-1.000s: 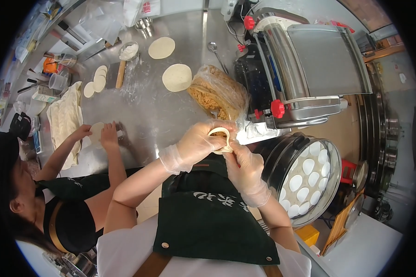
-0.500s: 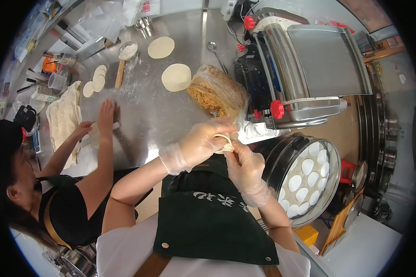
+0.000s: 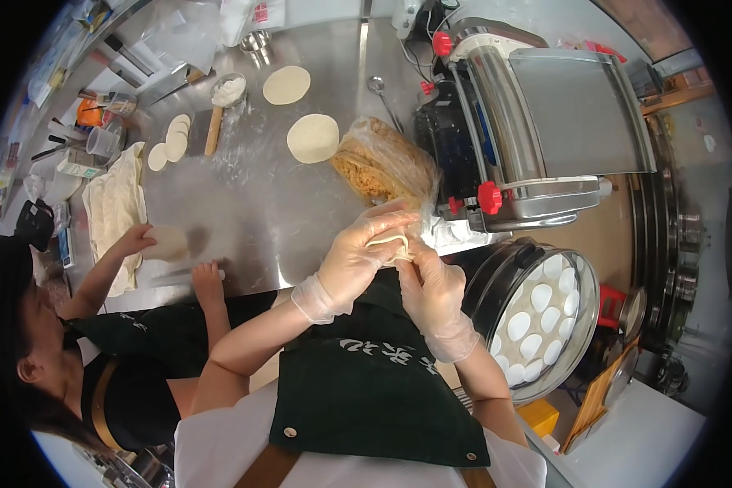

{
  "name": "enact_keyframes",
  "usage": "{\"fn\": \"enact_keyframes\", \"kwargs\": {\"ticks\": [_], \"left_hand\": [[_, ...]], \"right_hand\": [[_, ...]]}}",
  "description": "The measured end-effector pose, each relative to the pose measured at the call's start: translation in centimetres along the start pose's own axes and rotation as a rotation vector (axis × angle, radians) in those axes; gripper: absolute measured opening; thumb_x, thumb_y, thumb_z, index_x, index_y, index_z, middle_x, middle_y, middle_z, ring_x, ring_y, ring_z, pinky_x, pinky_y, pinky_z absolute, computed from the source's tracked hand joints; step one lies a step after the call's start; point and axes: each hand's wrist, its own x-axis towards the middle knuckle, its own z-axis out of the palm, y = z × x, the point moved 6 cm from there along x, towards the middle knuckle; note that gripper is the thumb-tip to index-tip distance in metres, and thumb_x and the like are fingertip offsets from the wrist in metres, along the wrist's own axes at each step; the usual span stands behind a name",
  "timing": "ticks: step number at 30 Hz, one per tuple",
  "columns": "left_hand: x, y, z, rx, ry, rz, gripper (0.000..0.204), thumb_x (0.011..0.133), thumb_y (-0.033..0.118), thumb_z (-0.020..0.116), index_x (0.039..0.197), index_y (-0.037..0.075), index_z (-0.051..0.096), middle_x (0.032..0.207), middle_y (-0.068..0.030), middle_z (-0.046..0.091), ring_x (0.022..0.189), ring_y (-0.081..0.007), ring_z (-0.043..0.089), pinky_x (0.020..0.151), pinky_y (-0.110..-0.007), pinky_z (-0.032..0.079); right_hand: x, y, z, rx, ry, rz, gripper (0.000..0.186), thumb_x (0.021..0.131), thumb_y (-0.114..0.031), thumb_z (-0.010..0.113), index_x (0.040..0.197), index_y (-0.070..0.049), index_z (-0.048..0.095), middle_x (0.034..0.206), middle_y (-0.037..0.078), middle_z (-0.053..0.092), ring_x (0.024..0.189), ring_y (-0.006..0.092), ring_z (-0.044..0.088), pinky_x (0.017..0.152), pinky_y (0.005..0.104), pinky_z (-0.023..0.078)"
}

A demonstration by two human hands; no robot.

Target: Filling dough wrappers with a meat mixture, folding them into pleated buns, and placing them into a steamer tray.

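Dough between both curled hands

A head-worn fisheye looks down at hands.

"What covers the left hand and right hand?"

"Clear, loose plastic gloves, crinkled at the cuffs."

"And besides those?"

"A dark green apron over a white short-sleeved top, with white lettering toward the apron's far edge."

"Any fastenings?"

"Round metal studs at its near corners, one left, one right, and brown straps running out beside them."
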Motion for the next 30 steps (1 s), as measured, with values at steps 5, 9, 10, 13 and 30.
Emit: {"fn": "enact_keyframes", "kwargs": {"ticks": [5, 9, 10, 13, 30], "left_hand": [[0.5, 1.3, 0.0, 0.174, -0.233, 0.106, 0.039, 0.097, 0.015, 0.051, 0.134, 0.004, 0.052, 0.144, -0.0114, 0.044, 0.135, -0.0237, 0.039, 0.111, -0.036, 0.032], [0.7, 1.6, 0.2, 0.186, -0.269, 0.082, 0.039, 0.098, 0.015, 0.050, 0.135, 0.002, 0.051, 0.143, -0.0121, 0.044, 0.133, -0.0230, 0.042, 0.110, -0.036, 0.034], [0.9, 2.0, 0.5, 0.275, -0.291, 0.084, 0.039, 0.098, 0.015, 0.051, 0.134, 0.002, 0.051, 0.143, -0.0125, 0.044, 0.131, -0.0226, 0.044, 0.109, -0.035, 0.035], [1.1, 2.3, 0.6, 0.387, -0.212, 0.114, 0.039, 0.097, 0.015, 0.052, 0.134, 0.002, 0.051, 0.142, -0.0131, 0.044, 0.129, -0.0221, 0.046, 0.107, -0.035, 0.037], [0.1, 2.4, 0.9, 0.260, -0.084, 0.176, 0.039, 0.093, 0.001, 0.052, 0.131, 0.008, 0.056, 0.143, -0.0143, 0.044, 0.135, -0.0254, 0.039, 0.106, -0.036, 0.037]], "right_hand": [[0.0, -1.3, -0.5, -0.108, 0.020, -0.190, 0.029, 0.077, 0.002, 0.072, 0.103, 0.000, 0.060, 0.067, 0.011, 0.062, 0.052, 0.0249, 0.062, 0.047, 0.0309, 0.048], [0.3, -0.9, -0.7, 0.010, 0.008, -0.041, 0.027, 0.077, 0.003, 0.072, 0.101, 0.001, 0.060, 0.066, 0.011, 0.063, 0.053, 0.0230, 0.064, 0.047, 0.0297, 0.047], [0.3, -0.5, -0.6, 0.048, -0.029, 0.081, 0.026, 0.077, 0.003, 0.072, 0.101, 0.001, 0.060, 0.067, 0.011, 0.063, 0.053, 0.0220, 0.064, 0.047, 0.0290, 0.047], [0.4, -0.8, -0.7, 0.006, 0.065, -0.036, 0.023, 0.079, 0.003, 0.071, 0.100, 0.002, 0.061, 0.064, 0.010, 0.063, 0.051, 0.0183, 0.064, 0.047, 0.0270, 0.047], [0.5, -1.3, -0.8, -0.168, 0.055, -0.117, 0.028, 0.079, 0.002, 0.070, 0.104, 0.000, 0.058, 0.070, 0.011, 0.066, 0.050, 0.0224, 0.062, 0.046, 0.0310, 0.047]]}}
